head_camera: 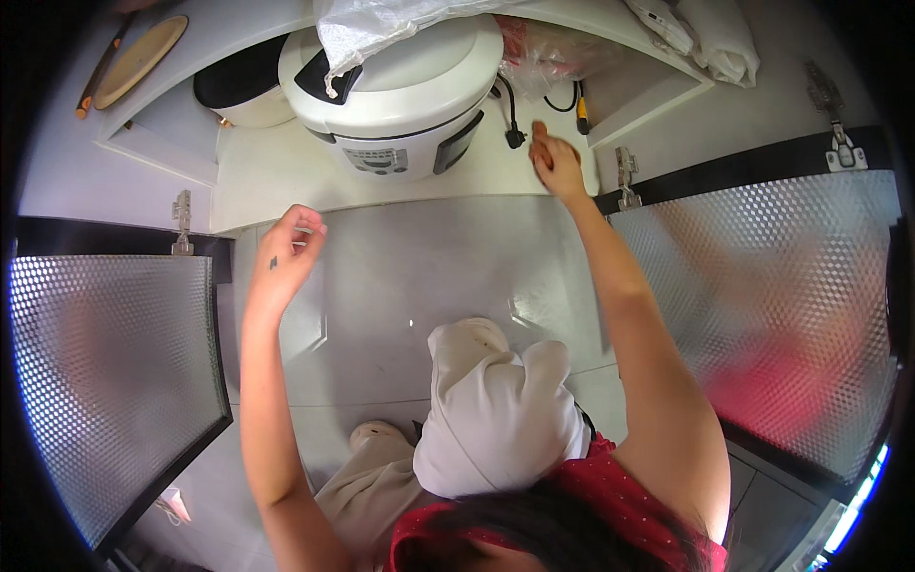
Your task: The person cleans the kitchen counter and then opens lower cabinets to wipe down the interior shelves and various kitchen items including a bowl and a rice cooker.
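My left hand (287,250) hovers over the grey tiled floor, in front of the cabinet's front edge. Its fingers are loosely curled with a gap at the thumb, and nothing is in them. My right hand (559,164) reaches into the right side of the low cabinet, near its white base board (264,179). Those fingers are partly hidden and blurred, so whether they hold anything is unclear. Just left of them lies a black power plug (515,137) on its cord. A white electric multicooker (400,121) with a control panel stands in the middle of the cabinet.
Two open cabinet doors with textured panels (121,372) (772,307) flank me. A black-and-white appliance (246,89) stands behind the cooker. A white plastic bag (386,28) hangs over its lid. Clear plastic bags (550,57) and a yellow-and-black handle (582,111) lie right. A round board (141,63) is upper left.
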Motion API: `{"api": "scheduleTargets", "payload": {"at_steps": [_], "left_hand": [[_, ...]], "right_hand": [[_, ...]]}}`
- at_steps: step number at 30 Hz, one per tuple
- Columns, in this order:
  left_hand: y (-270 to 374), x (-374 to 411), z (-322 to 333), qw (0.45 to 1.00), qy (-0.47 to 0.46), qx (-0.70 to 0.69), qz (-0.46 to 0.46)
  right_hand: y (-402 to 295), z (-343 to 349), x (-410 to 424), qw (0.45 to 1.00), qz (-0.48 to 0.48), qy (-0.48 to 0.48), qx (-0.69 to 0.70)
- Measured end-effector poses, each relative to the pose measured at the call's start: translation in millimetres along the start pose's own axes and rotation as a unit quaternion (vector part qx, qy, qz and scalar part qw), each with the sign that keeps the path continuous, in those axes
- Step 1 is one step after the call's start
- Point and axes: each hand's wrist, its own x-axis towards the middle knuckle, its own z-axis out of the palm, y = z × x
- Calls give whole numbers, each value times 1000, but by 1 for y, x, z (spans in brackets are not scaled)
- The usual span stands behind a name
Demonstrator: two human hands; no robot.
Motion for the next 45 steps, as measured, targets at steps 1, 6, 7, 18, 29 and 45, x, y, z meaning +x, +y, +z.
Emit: {"api": "scheduleTargets", "payload": {"at_steps": [1,6,7,18,29,45], "left_hand": [[-6,-1,1,1000,-2,3,2],[-7,7,15,999,-13,43,12],[-7,9,18,998,-11,49,29],[-51,-4,9,991,52,112,43],[-122,60,31,940,226,256,16],[-198,72,12,928,268,259,1]], "right_hand": [[-8,-4,-12,999,-50,-11,20],[-6,3,5,985,136,16,-100],[5,8,17,976,178,29,-125],[133,33,88,963,266,-30,38],[6,-26,4,974,24,-203,100],[-308,105,-4,915,-292,-237,146]]}}
